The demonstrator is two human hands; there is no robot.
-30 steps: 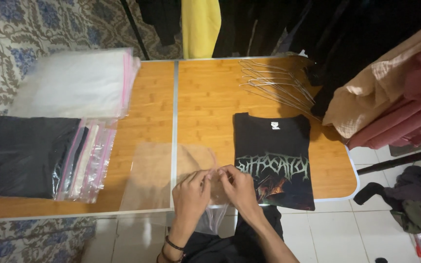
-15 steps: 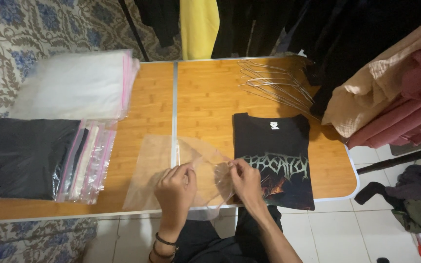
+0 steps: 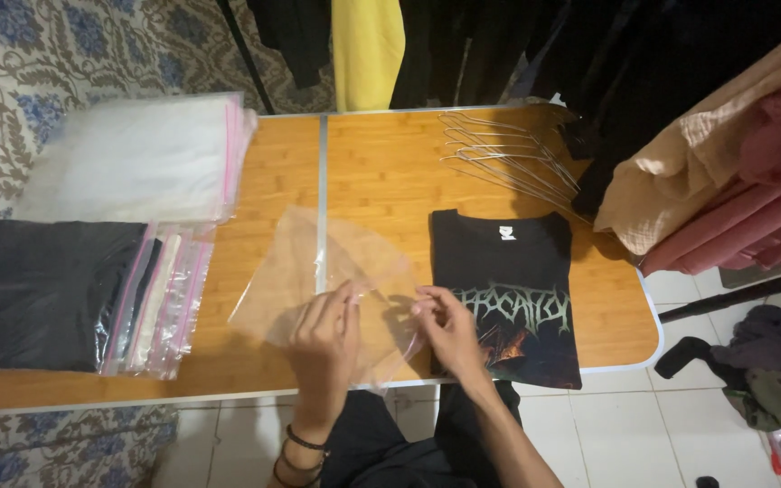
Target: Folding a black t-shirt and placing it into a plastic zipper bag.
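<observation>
Both hands are pinching the near edge of a clear plastic bag (image 3: pixel 318 280) that lies flat on the wooden table (image 3: pixel 390 172). The left hand (image 3: pixel 323 339) has its fingertips closed on the bag's rim, and the right hand (image 3: pixel 445 330) nips the same rim a little further along, so the mouth is stretched between the two grips, which looks to me like a way of getting the two layers apart. The rest of the bag runs away from the grip, across the metal seam in the tabletop.

Just to the right of the right hand's grip lies a folded black T-shirt (image 3: pixel 508 289) with a printed front, close enough to reach without moving. Beyond it, further from the hands, a fan of wire hangers (image 3: pixel 508 163). Well off to the left of the left hand sit a stack of bagged dark garments (image 3: pixel 65 289) and, behind that, a pile of empty bags with pink strips (image 3: pixel 146 158).

The bag is so transparent that its far outline is hard to trace, and whether the mouth is actually open yet I cannot tell. The shirt's lower edge hangs over the table rim, and the clothes at the right are cut off by the frame
</observation>
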